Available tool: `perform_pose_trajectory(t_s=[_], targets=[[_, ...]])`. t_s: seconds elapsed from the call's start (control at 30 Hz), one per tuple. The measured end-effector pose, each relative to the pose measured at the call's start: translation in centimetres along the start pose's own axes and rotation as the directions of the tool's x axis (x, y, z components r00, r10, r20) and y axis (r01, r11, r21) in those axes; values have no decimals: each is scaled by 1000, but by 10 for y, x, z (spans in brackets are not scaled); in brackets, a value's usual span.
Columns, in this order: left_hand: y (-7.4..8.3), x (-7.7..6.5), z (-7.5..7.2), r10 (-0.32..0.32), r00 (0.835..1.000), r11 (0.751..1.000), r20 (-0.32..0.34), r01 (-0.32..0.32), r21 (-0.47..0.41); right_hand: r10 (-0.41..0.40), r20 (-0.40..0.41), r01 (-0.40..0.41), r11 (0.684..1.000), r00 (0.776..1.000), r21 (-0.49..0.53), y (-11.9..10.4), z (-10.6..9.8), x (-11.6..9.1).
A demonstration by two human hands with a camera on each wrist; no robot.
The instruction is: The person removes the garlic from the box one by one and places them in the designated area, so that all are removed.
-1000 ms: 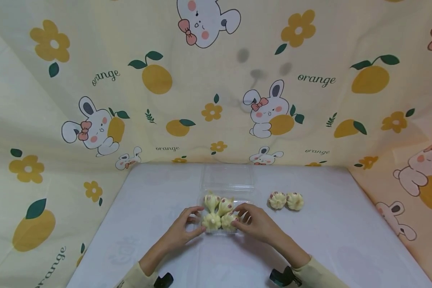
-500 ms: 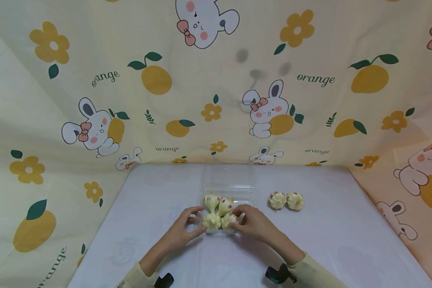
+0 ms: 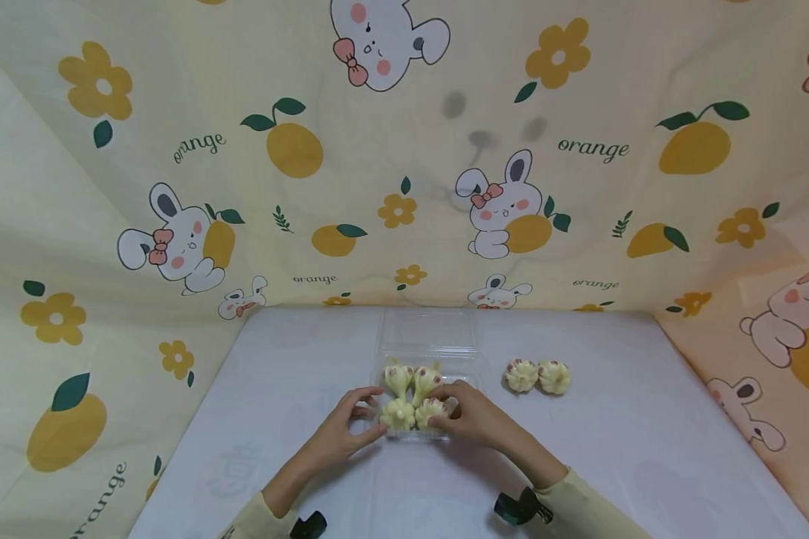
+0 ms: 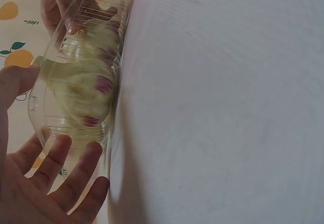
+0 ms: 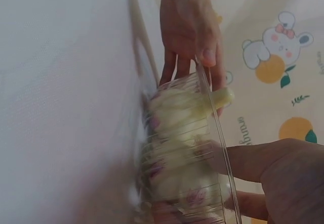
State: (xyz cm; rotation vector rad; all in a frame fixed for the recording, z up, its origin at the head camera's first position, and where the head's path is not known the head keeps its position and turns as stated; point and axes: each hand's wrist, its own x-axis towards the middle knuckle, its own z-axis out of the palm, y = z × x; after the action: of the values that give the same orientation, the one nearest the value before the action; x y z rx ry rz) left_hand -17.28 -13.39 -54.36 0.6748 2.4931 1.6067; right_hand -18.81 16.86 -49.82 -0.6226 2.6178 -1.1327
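Note:
A clear plastic clamshell box [image 3: 414,436] sits mid-table with several pale garlic bulbs in it, streaked purple. My left hand [image 3: 346,428] holds the box's left side, its thumb at the near corner. In the left wrist view the left thumb [image 4: 17,82] lies at the rim and the fingertips touch the outer wall. My right hand [image 3: 475,417] reaches over the box's right side and grips the front right garlic bulb [image 3: 431,411]. Beside it lies the front left bulb [image 3: 398,414]. Two more bulbs [image 3: 398,378] stand behind, stems pointing toward the front.
The box's lid [image 3: 427,331] lies folded back behind it, toward the patterned cloth backdrop [image 3: 350,187]. Two loose garlic bulbs [image 3: 537,376] rest side by side on the white table [image 3: 613,449], right of the box. A black wrist camera [image 3: 522,507] sits at the right sleeve.
My right hand has shifted slightly left and in over the front right bulb. The back right bulb has moved a little to the right. My left hand has stayed in place.

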Motion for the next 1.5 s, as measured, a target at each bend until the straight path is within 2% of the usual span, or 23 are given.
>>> perform_pose_trajectory(t_s=[0.33,0.6,1.1,1.37,1.5], targets=[[-1,-1,1,-7,1000,1000,3,7,-9,-6,11,6,999,1000,46,1,0,0],[1,0,0,-10,1000,1000,0,10,4,22,-19,-20,996,1000,82,-1,-1,-4],[4,0,-1,-25,1000,999,-3,26,20,-51,-163,60,997,985,54,-2,-20,-17],[2,1,-1,-24,1000,1000,3,24,20,-34,-265,81,982,964,170,-1,-28,-25],[2,0,-1,-21,1000,999,2,21,25,-32,-309,90,981,951,173,3,-36,-32]])
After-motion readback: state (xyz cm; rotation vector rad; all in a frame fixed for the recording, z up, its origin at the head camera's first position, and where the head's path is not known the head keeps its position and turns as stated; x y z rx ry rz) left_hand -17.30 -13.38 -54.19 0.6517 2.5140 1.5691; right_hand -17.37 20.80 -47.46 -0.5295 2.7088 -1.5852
